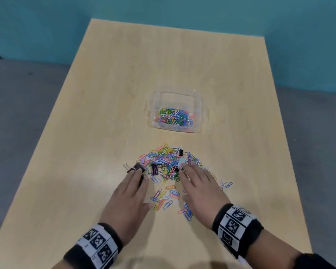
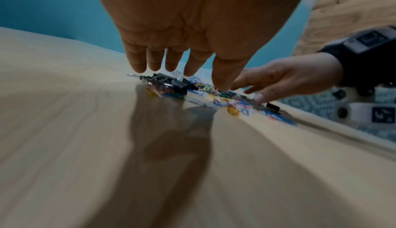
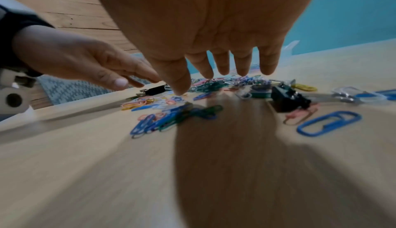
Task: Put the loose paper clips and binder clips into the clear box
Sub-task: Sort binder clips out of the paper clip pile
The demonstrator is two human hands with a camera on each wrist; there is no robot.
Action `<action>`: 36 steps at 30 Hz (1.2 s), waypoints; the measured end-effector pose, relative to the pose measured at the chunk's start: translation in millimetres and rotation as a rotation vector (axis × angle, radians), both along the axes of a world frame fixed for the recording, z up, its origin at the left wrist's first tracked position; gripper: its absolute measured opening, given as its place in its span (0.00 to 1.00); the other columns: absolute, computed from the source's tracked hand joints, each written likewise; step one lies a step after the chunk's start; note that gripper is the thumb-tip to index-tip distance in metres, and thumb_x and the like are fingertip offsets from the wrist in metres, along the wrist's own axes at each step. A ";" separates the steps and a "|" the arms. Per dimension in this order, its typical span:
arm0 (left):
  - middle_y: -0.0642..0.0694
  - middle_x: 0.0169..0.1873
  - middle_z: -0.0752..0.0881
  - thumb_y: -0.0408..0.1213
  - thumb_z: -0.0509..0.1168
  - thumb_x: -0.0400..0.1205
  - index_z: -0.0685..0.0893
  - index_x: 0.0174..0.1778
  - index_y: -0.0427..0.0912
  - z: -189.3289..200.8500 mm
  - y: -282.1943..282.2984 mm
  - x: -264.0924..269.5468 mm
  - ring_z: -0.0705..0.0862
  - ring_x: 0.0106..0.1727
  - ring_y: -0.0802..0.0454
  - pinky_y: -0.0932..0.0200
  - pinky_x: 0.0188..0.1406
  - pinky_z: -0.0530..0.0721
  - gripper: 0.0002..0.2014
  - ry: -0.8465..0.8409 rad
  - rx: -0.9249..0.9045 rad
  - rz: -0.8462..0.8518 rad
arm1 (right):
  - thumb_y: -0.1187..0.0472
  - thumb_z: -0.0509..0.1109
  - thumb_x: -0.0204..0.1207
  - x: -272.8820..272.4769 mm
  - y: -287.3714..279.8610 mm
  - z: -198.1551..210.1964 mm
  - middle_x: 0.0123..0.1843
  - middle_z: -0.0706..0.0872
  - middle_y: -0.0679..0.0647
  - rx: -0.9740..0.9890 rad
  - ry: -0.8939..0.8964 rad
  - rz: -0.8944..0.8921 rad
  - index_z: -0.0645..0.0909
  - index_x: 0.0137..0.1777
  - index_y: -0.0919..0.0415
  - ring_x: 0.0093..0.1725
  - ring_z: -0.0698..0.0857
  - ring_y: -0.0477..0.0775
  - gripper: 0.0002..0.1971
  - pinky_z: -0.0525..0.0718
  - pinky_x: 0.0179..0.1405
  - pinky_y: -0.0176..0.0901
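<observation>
Teal walls backed a pale wood-grain tabletop (image 1: 109, 98) with grey floor on either side. Each grip was a bare hand, palm down, fingers straight and slightly spread, holding nothing. The left hand (image 1: 129, 199) reached toward the left edge of the pile of paper clips (image 1: 167, 164), its fingertips beside a black binder clip (image 1: 137, 167). The right hand (image 1: 199, 188) lay over the pile's right side, fingertips by a pale teal binder clip (image 1: 181, 162). The paper clips were thin wire loops coated in blue, green, pink, yellow, purple and white, heaped just ahead of both hands and thinning into a scatter between the two palms. More black binder clips sat among them, one at the pile's far edge (image 1: 180, 152). Beyond the pile, well ahead of the fingertips, stood the clear box (image 1: 153, 105), open-topped and see-through, with a layer of coloured paper clips on its floor. Both wrists wore black bands with square black-and-white markers (image 1: 236, 223).
</observation>
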State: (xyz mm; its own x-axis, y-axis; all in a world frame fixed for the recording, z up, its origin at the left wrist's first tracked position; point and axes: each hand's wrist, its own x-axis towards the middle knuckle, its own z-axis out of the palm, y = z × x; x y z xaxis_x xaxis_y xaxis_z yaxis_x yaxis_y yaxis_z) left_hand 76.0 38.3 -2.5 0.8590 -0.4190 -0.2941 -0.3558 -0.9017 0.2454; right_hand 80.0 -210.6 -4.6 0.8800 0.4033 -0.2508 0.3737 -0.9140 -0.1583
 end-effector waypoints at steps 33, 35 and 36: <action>0.39 0.83 0.49 0.54 0.50 0.85 0.48 0.82 0.38 3.9 -31.7 28.7 0.46 0.83 0.42 0.48 0.80 0.46 0.35 -0.058 0.130 0.003 | 0.58 0.64 0.77 -2.5 13.6 5.9 0.74 0.72 0.61 0.102 -0.047 -0.148 0.69 0.75 0.61 0.75 0.68 0.66 0.26 0.72 0.71 0.57; 0.38 0.82 0.52 0.53 0.51 0.85 0.50 0.82 0.37 6.2 -41.7 25.9 0.49 0.82 0.40 0.46 0.80 0.49 0.34 -0.101 0.088 -0.027 | 0.61 0.63 0.75 -16.8 9.8 0.8 0.70 0.76 0.61 0.092 -0.054 -0.120 0.73 0.71 0.63 0.71 0.73 0.66 0.23 0.76 0.67 0.57; 0.37 0.82 0.52 0.53 0.51 0.85 0.50 0.82 0.37 5.4 -46.7 22.2 0.49 0.82 0.40 0.46 0.80 0.49 0.34 -0.112 0.092 -0.066 | 0.61 0.61 0.76 -23.1 8.1 -2.4 0.71 0.75 0.62 0.076 -0.038 -0.083 0.72 0.71 0.64 0.73 0.72 0.66 0.23 0.75 0.69 0.58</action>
